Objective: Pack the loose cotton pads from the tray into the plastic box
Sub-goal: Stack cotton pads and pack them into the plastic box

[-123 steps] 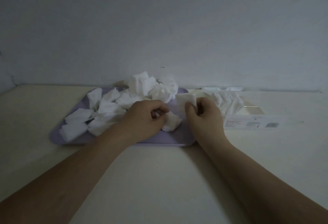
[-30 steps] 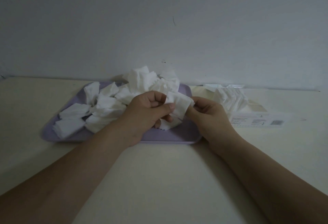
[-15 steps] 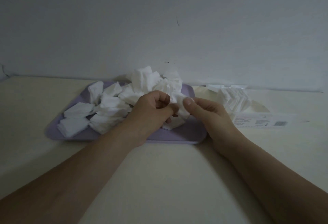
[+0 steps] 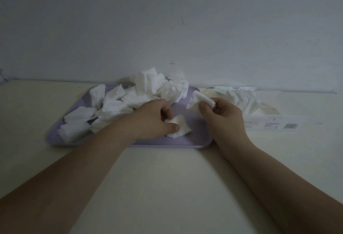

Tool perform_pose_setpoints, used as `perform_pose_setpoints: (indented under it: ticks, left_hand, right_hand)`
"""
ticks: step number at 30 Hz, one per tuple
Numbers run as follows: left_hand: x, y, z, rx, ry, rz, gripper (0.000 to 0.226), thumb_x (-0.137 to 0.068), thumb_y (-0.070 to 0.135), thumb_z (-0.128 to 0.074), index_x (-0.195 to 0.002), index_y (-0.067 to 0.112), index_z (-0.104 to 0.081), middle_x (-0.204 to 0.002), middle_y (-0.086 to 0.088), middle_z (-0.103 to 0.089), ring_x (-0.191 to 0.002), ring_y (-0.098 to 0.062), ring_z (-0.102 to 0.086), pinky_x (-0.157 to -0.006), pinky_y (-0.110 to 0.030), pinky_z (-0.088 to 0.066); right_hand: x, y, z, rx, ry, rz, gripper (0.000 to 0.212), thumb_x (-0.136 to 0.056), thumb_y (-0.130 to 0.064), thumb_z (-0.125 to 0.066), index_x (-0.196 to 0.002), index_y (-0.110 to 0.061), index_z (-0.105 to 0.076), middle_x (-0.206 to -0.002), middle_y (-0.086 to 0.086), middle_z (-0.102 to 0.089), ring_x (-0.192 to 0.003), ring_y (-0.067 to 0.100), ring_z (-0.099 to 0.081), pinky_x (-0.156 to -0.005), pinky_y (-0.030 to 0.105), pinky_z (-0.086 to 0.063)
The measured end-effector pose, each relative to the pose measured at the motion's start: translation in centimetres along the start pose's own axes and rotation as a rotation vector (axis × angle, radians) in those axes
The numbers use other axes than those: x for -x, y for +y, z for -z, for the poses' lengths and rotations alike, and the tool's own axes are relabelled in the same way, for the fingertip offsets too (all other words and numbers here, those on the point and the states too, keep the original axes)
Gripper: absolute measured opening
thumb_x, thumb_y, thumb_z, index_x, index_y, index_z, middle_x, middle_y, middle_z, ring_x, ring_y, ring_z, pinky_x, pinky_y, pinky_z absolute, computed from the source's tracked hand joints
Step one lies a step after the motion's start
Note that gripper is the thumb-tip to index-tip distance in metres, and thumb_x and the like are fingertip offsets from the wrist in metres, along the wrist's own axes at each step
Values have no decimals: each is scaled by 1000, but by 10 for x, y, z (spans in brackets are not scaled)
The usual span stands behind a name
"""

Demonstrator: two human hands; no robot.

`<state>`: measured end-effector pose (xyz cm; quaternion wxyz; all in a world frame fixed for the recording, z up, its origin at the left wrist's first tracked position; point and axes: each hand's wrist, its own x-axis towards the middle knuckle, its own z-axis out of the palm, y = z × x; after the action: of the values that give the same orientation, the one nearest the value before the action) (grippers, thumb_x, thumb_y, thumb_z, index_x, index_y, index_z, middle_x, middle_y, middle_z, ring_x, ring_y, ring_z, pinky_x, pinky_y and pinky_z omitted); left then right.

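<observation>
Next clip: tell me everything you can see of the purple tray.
The tray is a pale purple rectangle with rounded corners and a low rim, plastic by its look. It lies flat on the table, left of the box. White pads heap over its left and far parts; on its barer right part the left hand pinches one pad.

Right half of the tray (image 4: 196, 137) lies mostly bare toward the plastic box (image 4: 269, 123) (loose pads (image 4: 118, 104) crowd its left).
</observation>
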<state>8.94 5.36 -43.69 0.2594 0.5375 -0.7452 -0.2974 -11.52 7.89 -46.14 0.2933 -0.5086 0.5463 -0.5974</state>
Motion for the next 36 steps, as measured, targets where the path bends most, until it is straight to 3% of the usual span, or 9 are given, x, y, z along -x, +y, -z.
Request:
perform_pose_setpoints:
  ticks: [4,10,15,17,21,27,29,33,36]
  left_hand:
    - [1,-1,8,81,-143,25,41,-79,17,-85,-113,23,-64,-91,-1,-72,-76,-12,-67,-72,-28,-54]
    - [4,5,11,27,-174,6,16,-78,10,-75,-91,18,-69,-79,-1,-70,-71,-12,-63,-67,-27,-52]
    - [-2,-1,13,547,-149,-6,39,-70,10,-80,-107,19,-71,-104,-16,-74,-87,-27,-67,-68,-39,-52]
    - [-2,0,9,643,-123,-31,32,-72,12,-84,-102,19,-74,-100,-18,-74,-86,-30,-63,-66,-36,-49]
    - [0,2,-3,647,9,-22,20,-82,3,-82,-98,11,-73,-92,-16,-73,-83,-24,-65,-68,-31,-56]
    - [-2,-1,-7,574,95,-16,24,-79,9,-87,-100,7,-77,-70,6,-65,-60,-4,-56,-55,-17,-46]
    - [-2,-2,-9,579,122,-39,24,-78,6,-87,-99,4,-76,-73,0,-69,-64,-2,-60,-62,-15,-49]
    - [-3,-5,-11,609,150,-51,17,-77,4,-87,-90,7,-77,-92,-22,-75,-83,-19,-69,-88,-34,-58]
    - [-2,-4,-12,597,154,-71,19,-76,2,-87,-90,8,-75,-87,-17,-75,-79,-15,-70,-81,-29,-60]
  right_hand:
    - [-1,2,0,25,-26,20,9,-90,-23,-69,-88,-17,-75,-79,12,-74,-68,13,-61,-68,39,-51]
    - [-1,2,1,56,-37,36,13,-90,-25,-69,-88,-13,-74,-82,17,-73,-70,16,-61,-69,48,-54]
    - [0,-1,1,4,-83,11,6,-90,-21,-74,-89,-18,-78,-84,11,-77,-76,15,-65,-78,47,-56]
    - [1,-3,1,-62,-147,-9,5,-91,-19,-76,-93,-19,-81,-87,6,-79,-83,16,-70,-86,46,-57]
    - [4,-6,0,-71,-307,-2,13,-95,-23,-71,-102,-19,-81,-96,1,-81,-100,24,-74,-97,47,-55]
    - [3,-5,0,-36,-369,24,16,-100,-25,-64,-105,-21,-79,-99,6,-80,-98,25,-72,-95,46,-54]
    - [3,-5,-2,0,-400,9,21,-94,-30,-63,-104,-22,-79,-99,11,-78,-95,25,-70,-95,51,-52]
    - [1,-9,3,-110,-467,-75,31,-77,-24,-66,-102,-10,-79,-105,22,-75,-96,25,-68,-94,46,-49]
    - [5,-8,2,-21,-464,0,28,-81,-36,-75,-103,-18,-78,-97,12,-78,-94,22,-71,-97,53,-52]
